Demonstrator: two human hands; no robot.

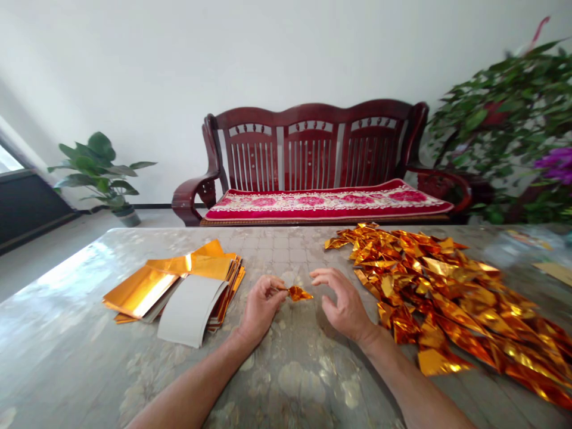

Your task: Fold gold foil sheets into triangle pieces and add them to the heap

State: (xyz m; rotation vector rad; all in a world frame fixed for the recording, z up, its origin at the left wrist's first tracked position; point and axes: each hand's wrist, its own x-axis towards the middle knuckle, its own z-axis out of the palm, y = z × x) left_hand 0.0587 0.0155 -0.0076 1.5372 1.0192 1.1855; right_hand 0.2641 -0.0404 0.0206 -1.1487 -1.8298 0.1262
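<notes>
My left hand (264,305) pinches one end of a small folded piece of gold foil paper (300,293) over the middle of the table. The foil's pointed end sticks out to the right. Just right of it, my right hand (340,302) is held with thumb and fingers apart and nothing between them. To the left lies a stack of flat gold foil sheets (152,289), some with their pale grey backs (190,307) facing up. A large heap of folded gold foil pieces (415,280) spreads out on the right, close to my right forearm.
A patterned cover lies over the table (286,369). Behind it stands a dark red wooden bench (308,155) with a red and white floral cushion (330,201). Clear plastic (527,247) lies at the table's far right. Potted plants (100,164) stand on both sides.
</notes>
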